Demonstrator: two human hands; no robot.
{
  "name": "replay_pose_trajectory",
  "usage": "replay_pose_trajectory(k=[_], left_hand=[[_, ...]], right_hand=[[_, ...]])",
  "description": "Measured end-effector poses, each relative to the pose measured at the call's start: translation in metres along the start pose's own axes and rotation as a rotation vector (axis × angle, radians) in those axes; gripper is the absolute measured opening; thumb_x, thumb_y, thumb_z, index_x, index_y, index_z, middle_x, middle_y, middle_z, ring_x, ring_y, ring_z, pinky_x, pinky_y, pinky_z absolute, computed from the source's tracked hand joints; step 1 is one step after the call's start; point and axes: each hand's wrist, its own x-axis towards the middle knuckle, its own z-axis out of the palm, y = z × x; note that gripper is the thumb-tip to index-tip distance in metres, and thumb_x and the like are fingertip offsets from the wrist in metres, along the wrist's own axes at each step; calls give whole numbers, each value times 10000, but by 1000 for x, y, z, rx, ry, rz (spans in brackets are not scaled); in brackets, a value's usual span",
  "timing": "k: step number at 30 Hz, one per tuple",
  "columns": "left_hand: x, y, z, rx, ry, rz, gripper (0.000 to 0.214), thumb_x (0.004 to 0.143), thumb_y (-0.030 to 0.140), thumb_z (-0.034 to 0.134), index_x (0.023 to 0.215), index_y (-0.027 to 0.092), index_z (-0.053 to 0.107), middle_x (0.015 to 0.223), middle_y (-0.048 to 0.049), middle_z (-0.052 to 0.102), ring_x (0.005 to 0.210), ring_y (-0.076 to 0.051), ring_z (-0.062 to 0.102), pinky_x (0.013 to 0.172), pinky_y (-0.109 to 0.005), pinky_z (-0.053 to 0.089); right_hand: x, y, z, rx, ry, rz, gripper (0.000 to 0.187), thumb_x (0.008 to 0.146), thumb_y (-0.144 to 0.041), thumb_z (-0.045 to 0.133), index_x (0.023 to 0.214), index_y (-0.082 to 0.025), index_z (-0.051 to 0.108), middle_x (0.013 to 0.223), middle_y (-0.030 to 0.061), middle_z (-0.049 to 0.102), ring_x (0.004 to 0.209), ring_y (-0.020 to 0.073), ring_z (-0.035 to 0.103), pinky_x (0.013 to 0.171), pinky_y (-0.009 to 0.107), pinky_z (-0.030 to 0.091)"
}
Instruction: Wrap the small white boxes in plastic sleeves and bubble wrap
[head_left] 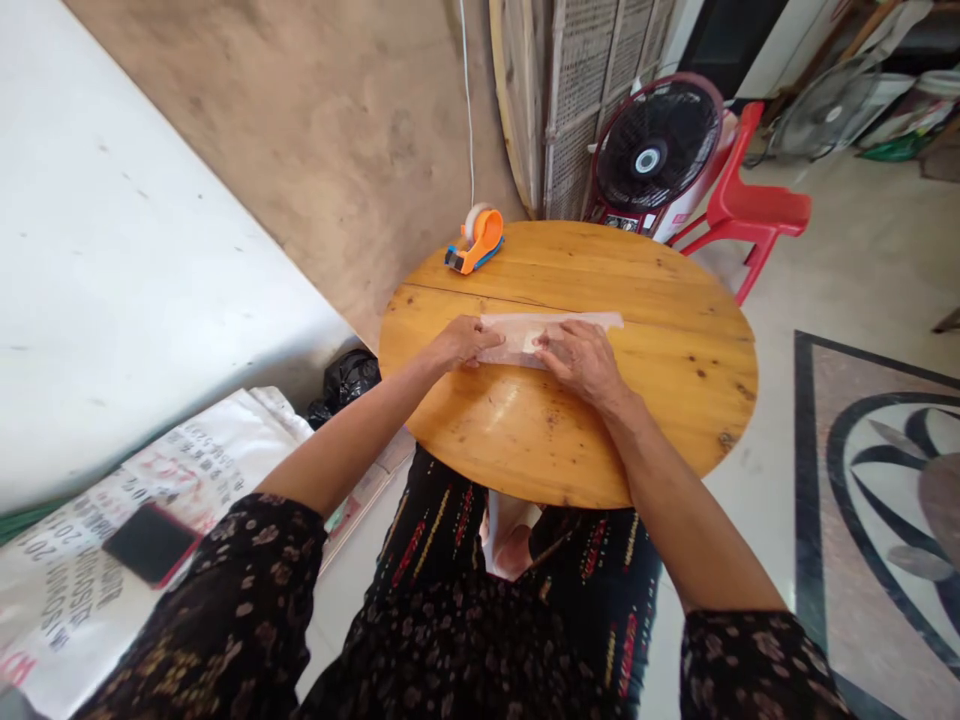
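Observation:
A thin clear plastic bag (577, 322) lies flat on the round wooden table (675, 380). My left hand (461, 342) rests on its left end with the fingers curled down against it. My right hand (581, 360) presses on the middle of the bag, fingers bent and pinched at its near edge. Both forearms reach over the table's near rim.
An orange tape dispenser (476, 242) stands at the table's far left edge. Behind the table are a red floor fan (652, 150) and a red plastic chair (750, 210). A printed white sack with a dark phone (150, 545) on it lies at lower left, beside a black bag (349, 378).

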Motion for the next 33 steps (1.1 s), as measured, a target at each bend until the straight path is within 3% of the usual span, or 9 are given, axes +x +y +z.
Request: replay_pose_trajectory(k=[3,6,10,14,24,28,33], left_hand=[[-6,12,1,-35,0,-86,203,741,232,740,642,176,572,538,26,528,457,-110,462,489,-252,368],[-10,18,-3,-31,-11,-129,234,730,218,773,630,174,566,488,36,499,434,-113,466,491,-257,360],[-7,19,-9,-123,-101,-239,271,706,248,812,660,177,555,493,34,508,457,-131,533,503,-250,390],[-2,15,-8,-148,-188,-336,248,767,287,779,692,162,579,539,-3,585,417,-104,497,462,-233,349],[-1,6,15,-232,50,-180,238,756,266,809,812,159,603,588,28,601,456,-85,520,478,-223,385],[-3,10,18,-291,27,-197,315,748,343,828,905,159,627,633,30,612,460,-83,521,493,-233,422],[0,7,21,-294,38,-211,276,750,327,811,832,153,613,588,32,576,444,-80,467,444,-232,373]], right_hand=[[0,0,2,-29,-37,37,305,890,-395,640,1032,-151,756,1105,171,731,1052,332,650,946,454,452],[-1,-1,1,-21,-63,61,278,891,-393,638,1019,-175,752,1044,147,738,994,316,665,888,424,476],[-1,-1,1,54,13,9,209,893,-344,626,1009,-214,741,1176,109,724,1036,284,660,904,398,488],[-1,1,3,3,19,2,254,881,-376,641,991,-176,753,1132,146,734,1017,315,663,917,439,486],[0,1,3,29,28,-15,220,896,-371,615,983,-210,738,1133,126,733,1047,307,662,925,442,493],[-1,-1,3,-1,-7,32,252,899,-397,614,1004,-202,733,1113,134,739,996,311,679,859,421,514],[0,-3,1,12,-16,21,239,905,-367,622,1025,-194,736,1198,138,712,1059,312,666,910,429,506]])
